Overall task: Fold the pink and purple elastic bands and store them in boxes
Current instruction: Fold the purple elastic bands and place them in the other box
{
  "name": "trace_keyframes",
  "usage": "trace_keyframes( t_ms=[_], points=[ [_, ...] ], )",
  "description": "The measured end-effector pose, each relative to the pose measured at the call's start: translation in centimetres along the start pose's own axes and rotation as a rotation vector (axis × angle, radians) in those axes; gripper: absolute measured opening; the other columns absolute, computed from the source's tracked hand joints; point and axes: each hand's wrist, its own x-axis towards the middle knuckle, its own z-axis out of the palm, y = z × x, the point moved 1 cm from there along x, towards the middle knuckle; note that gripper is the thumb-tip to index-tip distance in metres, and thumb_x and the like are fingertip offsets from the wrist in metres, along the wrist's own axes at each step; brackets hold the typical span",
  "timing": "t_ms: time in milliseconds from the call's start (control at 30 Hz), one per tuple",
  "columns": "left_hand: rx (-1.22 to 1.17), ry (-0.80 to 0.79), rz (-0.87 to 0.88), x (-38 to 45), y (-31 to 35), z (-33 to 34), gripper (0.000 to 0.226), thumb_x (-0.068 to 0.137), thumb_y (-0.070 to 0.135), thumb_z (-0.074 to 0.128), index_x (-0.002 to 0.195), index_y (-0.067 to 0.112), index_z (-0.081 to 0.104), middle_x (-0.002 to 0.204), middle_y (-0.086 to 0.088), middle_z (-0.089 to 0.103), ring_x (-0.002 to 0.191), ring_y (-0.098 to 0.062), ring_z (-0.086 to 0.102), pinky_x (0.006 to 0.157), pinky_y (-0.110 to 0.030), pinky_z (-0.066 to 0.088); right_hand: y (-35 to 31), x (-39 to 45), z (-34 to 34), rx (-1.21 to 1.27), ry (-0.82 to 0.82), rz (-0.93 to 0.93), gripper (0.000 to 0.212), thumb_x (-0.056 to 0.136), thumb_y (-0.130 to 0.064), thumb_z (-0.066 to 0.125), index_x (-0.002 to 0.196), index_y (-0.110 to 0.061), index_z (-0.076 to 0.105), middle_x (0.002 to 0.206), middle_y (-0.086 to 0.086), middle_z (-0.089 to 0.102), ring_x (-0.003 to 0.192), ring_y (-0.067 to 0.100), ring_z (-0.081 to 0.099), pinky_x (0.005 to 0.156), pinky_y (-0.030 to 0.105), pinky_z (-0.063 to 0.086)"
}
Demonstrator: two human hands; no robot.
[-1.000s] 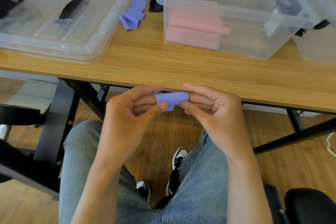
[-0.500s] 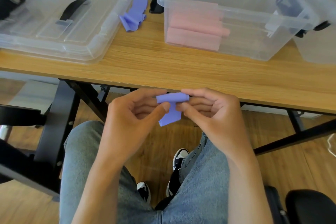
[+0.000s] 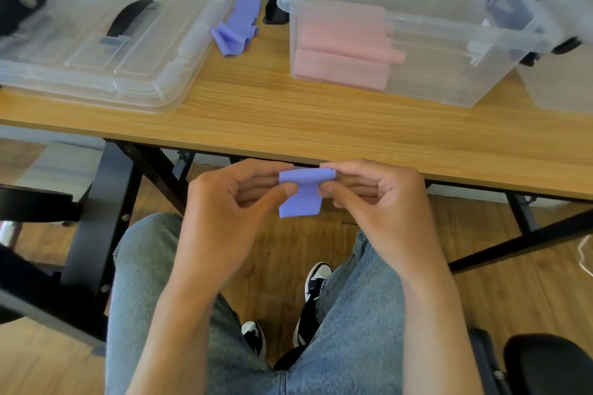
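Two hands work one purple elastic band [image 3: 303, 191] in front of the near edge of the wooden table [image 3: 321, 125], above the person's lap; left hand [image 3: 224, 215] pinches the band's left end between thumb and curled fingers; right hand [image 3: 378, 202] pinches the right end the same way, fingers curled inward; the hands sit close together, the band bridging the gap between them; the band's upper part is rolled or folded into a short horizontal strip, and a loose flap hangs down from it between the two thumbs; how many layers the fold holds cannot be told.

Second purple band [image 3: 239, 27], crumpled and unfolded, lies on the table toward the far edge, between the flat clear lid [image 3: 106, 42] on the left and the clear storage box [image 3: 414, 29] on the right, touching neither as far as can be seen; lid lies flat with its black handle [image 3: 130, 18] facing up; the box stands open-topped and contains folded pink bands [image 3: 346, 54] stacked against its left side; a black latch and a white clip sit at the box's right end; another clear box [image 3: 564, 74] stands just beside it at the right edge, contents blurred.

Below the table: black metal frame legs [image 3: 96, 228], wooden floor, blue jeans [image 3: 359, 314], black-and-white sneakers [image 3: 313, 285]; black chair parts at both lower corners.
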Motion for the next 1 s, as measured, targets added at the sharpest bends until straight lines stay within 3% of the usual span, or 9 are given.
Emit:
trace_keyframes(
  t_ms=[100,300,400,500,667,767,900,1000],
  points=[
    [0.004,-0.012,-0.013,-0.02,0.08,0.08,0.023,0.088,0.019,0.077,0.11,0.021,0.076,0.081,0.005,0.079,0.076,-0.011,0.078,0.077,-0.031,0.064,0.04,-0.06,0.03,-0.009,-0.029,0.007,0.023,0.093,-0.009,0.076,0.111,-0.023,0.078,0.078,-0.004,0.079,0.073,0.009,0.077,0.07,0.027,0.062],
    [-0.035,0.01,-0.018,0.01,0.15,0.11,0.03,0.086,0.022,0.08,0.116,0.023,0.075,0.091,0.006,0.08,0.086,-0.012,0.078,0.083,-0.032,0.062,0.11,0.09,0.33,0.143,-0.022,0.056,0.03,0.09,-0.009,0.078,0.12,-0.016,0.076,0.097,-0.005,0.081,0.09,0.012,0.078,0.083,0.03,0.063],
    [-0.102,0.027,-0.025,0.03,0.32,0.13,0.024,0.087,0.028,0.075,0.11,0.019,0.077,0.09,0.004,0.08,0.085,-0.015,0.078,0.079,-0.035,0.064,0.01,0.17,0.33,0.168,-0.026,0.049,0.022,0.093,-0.014,0.074,0.115,-0.011,0.077,0.097,-0.001,0.081,0.09,0.015,0.079,0.081,0.032,0.064],
    [-0.086,0.015,-0.02,0.12,0.15,0.11,0.019,0.087,0.017,0.076,0.106,0.018,0.077,0.09,0.005,0.08,0.083,-0.015,0.078,0.078,-0.035,0.065,0.01,0.23,0.38,0.116,-0.025,0.032,0.023,0.091,-0.01,0.077,0.111,-0.02,0.078,0.096,-0.006,0.081,0.087,0.011,0.078,0.08,0.03,0.064],
    [-0.015,-0.03,-0.013,0.24,-0.05,-0.23,0.038,0.084,0.011,0.081,0.119,0.023,0.074,0.097,0.01,0.08,0.09,-0.008,0.077,0.082,-0.023,0.061,0.01,0.18,0.22,0.053,-0.028,0.021,0.04,0.088,-0.001,0.078,0.122,-0.022,0.074,0.105,-0.012,0.08,0.097,0.003,0.076,0.088,0.022,0.059],
    [0.038,-0.038,-0.003,0.15,-0.06,-0.22,0.033,0.083,0.012,0.082,0.114,0.023,0.076,0.098,0.014,0.079,0.091,-0.004,0.076,0.083,-0.02,0.06,0.08,0.13,0.15,-0.014,-0.017,0.012,0.029,0.09,-0.004,0.077,0.112,-0.023,0.079,0.097,-0.011,0.081,0.088,0.003,0.076,0.083,0.025,0.061],
    [0.089,-0.027,0.006,0.03,-0.04,-0.23,0.026,0.087,0.02,0.079,0.113,0.024,0.076,0.081,0.01,0.079,0.078,-0.006,0.076,0.078,-0.027,0.063,0.12,-0.01,0.21,-0.017,-0.046,0.021,0.023,0.095,-0.01,0.073,0.114,-0.022,0.076,0.079,-0.004,0.079,0.074,0.01,0.077,0.072,0.032,0.064],
    [0.065,-0.025,0.007,-0.07,0.07,-0.1,0.026,0.088,0.017,0.08,0.112,0.025,0.076,0.081,0.009,0.079,0.078,-0.008,0.077,0.077,-0.027,0.062,0.04,-0.03,0.41,0.044,-0.03,0.022,0.025,0.094,-0.006,0.074,0.115,-0.02,0.075,0.083,-0.004,0.08,0.078,0.012,0.078,0.077,0.039,0.064]
  ],
)
